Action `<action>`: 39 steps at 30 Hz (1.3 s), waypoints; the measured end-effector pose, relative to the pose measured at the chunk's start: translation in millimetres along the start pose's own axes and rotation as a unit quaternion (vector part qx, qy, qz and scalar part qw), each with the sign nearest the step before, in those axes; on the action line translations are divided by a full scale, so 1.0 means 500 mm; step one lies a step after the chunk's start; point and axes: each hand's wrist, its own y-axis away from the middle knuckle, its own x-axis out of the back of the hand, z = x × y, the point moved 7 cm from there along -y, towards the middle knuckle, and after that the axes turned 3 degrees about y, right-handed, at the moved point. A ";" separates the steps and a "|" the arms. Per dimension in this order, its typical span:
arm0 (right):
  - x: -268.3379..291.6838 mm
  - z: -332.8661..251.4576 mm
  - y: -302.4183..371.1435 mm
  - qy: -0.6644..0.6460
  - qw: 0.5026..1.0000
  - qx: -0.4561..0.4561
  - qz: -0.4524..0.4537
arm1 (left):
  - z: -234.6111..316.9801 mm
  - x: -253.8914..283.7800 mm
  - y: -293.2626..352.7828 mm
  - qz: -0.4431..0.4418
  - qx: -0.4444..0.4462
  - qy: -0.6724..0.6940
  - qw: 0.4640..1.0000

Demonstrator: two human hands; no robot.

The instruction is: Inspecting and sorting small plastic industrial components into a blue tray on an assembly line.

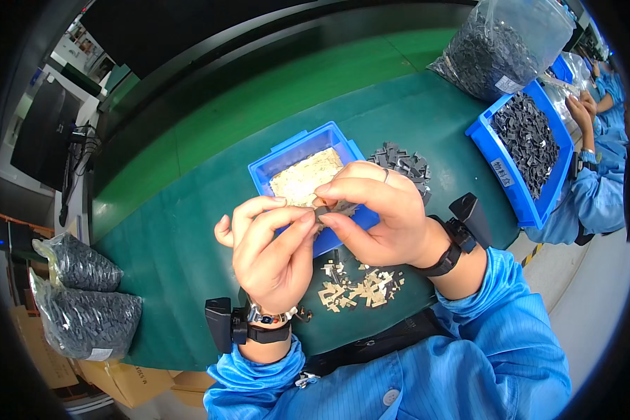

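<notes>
My left hand [273, 248] and my right hand [388, 217] meet in front of me, fingertips pinched together. Between them is a small dark grey piece [321, 210], mostly covered by the fingers; its exact kind cannot be made out. Just behind and below the hands stands a blue bin [280, 155] holding many flat cream-coloured pieces [306, 172]. A heap of small dark grey parts [407, 166] lies beside the bin, beyond my right hand. Nearer to me, loose cream pieces [374, 287] are scattered on the green table mat [189, 245], with a few dark ones among them.
At the right, a blue bin [500, 168] full of black parts stands near a co-worker's blue sleeve [598, 199]. A large clear bag of dark parts [486, 56] sits behind it. Two more filled bags [91, 318] rest at the table's left edge, above cardboard boxes [129, 381].
</notes>
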 end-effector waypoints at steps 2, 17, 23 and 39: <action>-0.004 0.001 0.002 0.001 1.000 0.000 0.001 | -0.013 0.004 0.005 0.019 0.042 0.011 0.999; 0.000 0.000 0.002 0.006 1.000 0.010 -0.001 | 0.000 -0.001 0.004 0.006 -0.006 -0.006 1.000; 0.007 -0.003 0.011 0.024 0.999 0.024 0.013 | 0.006 -0.005 0.004 0.005 0.004 -0.008 1.000; -0.012 0.008 0.012 0.001 0.999 0.010 0.032 | -0.009 -0.001 0.009 0.010 0.021 -0.013 1.000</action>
